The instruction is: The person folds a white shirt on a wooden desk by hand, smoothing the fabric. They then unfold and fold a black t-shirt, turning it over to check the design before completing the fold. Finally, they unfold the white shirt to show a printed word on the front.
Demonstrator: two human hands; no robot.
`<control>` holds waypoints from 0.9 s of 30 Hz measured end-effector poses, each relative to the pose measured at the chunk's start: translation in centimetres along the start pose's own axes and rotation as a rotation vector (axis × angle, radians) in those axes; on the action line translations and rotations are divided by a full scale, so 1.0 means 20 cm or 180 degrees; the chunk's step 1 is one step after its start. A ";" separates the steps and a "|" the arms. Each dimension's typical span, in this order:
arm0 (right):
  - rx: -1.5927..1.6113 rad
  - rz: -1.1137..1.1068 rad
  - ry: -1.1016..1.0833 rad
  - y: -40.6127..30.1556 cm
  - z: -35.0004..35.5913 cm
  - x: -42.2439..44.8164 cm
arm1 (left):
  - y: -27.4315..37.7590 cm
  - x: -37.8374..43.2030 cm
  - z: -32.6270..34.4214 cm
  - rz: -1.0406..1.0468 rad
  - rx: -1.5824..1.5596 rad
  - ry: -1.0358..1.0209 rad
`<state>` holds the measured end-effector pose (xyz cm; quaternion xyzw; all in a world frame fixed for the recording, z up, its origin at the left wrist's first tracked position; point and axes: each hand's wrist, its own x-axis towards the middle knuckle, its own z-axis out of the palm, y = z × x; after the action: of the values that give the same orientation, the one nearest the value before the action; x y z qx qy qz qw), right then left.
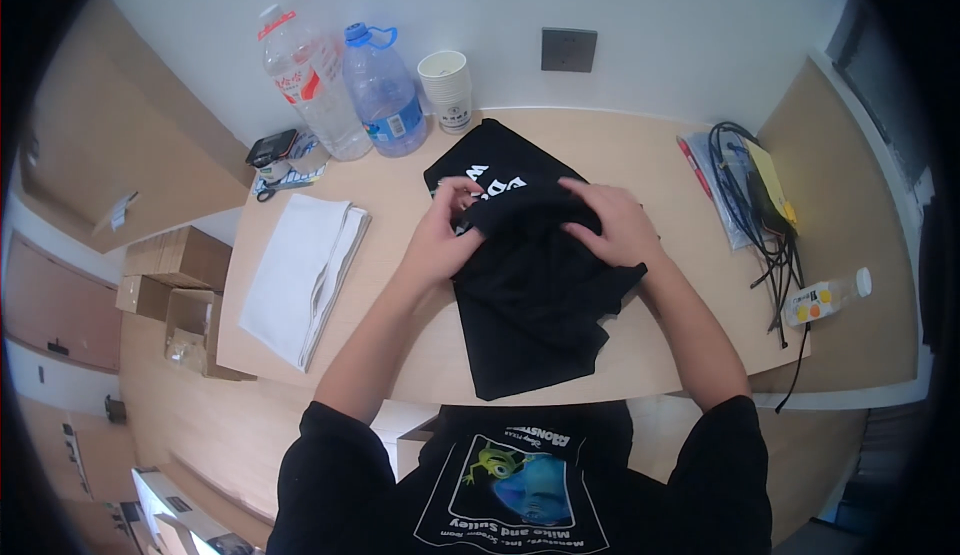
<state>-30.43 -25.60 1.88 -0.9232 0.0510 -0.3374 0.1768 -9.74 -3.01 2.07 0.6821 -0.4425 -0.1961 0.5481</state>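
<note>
A black cloth garment [536, 285] with white lettering on its upper part lies partly folded and rumpled on the light wooden desk [405, 360]. On its left side, my left hand [446, 236] grips a fold between thumb and fingers. My right hand [611, 221] pinches the same raised fold on the other side, thumb below and fingers above. Between the hands the fabric bunches up, and a loose edge hangs over near my right wrist. Left of my left forearm, a folded white cloth [296, 277] lies flat, apart from the garment.
Two large plastic bottles [386, 104] and stacked paper cups [448, 89] stand by the wall. Scissors [277, 191], a tape roll [306, 153] and a black item sit at the left corner. Black cables [750, 202], a red pen [694, 165] and a small bottle [825, 300] lie at the right.
</note>
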 end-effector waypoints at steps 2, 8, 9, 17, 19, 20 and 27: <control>0.0236 0.0391 -0.0514 0.03 0.03 -0.03 | 0.08 -0.06 0.03 0.0806 0.1167 0.0778; 0.0102 -0.0224 0.0442 -0.06 -0.03 0.00 | 0.46 -0.45 0.28 0.1919 0.1514 0.0409; 0.0192 -0.0187 0.0290 -0.06 -0.02 0.00 | 0.46 -0.51 0.34 0.1744 0.1573 0.0060; 0.1135 0.1246 0.1114 0.10 -0.10 -0.02 | 0.32 -0.66 0.37 0.1155 0.1815 -0.0386; 0.2265 0.1327 0.1919 0.13 -0.20 0.04 | 0.25 -0.73 0.14 0.1018 0.1966 -0.0431; 0.2357 0.1361 0.1802 0.09 -0.31 0.06 | 0.25 -0.77 -0.02 0.1003 0.1895 -0.0346; 0.0688 0.0569 0.0996 -0.37 -0.77 -0.26 | 0.52 -0.82 -0.40 0.0321 0.3156 0.0559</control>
<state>-44.54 -22.15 12.29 -0.8270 0.1231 -0.4631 0.2939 -16.47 14.96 10.76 0.8521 -0.4670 0.1225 0.2023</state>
